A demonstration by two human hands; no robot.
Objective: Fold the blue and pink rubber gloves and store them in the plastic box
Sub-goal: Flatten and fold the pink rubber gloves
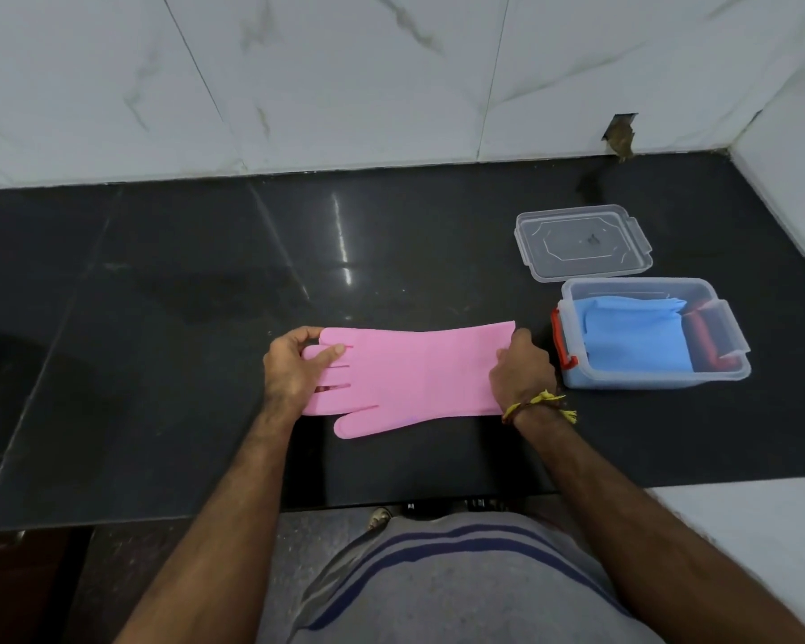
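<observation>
A pink rubber glove (pixel 410 374) lies flat on the black counter, fingers to the left, cuff to the right, thumb toward me. My left hand (pixel 294 364) grips its fingertips. My right hand (pixel 521 369) holds the cuff end. To the right stands the clear plastic box (pixel 726 374) with red latches. A folded blue glove (pixel 633 332) lies inside it.
The box's clear lid (pixel 582 241) lies upside down behind the box. The black counter (pixel 182 295) meets a white tiled wall at the back and on the right. Its front edge runs just before my body.
</observation>
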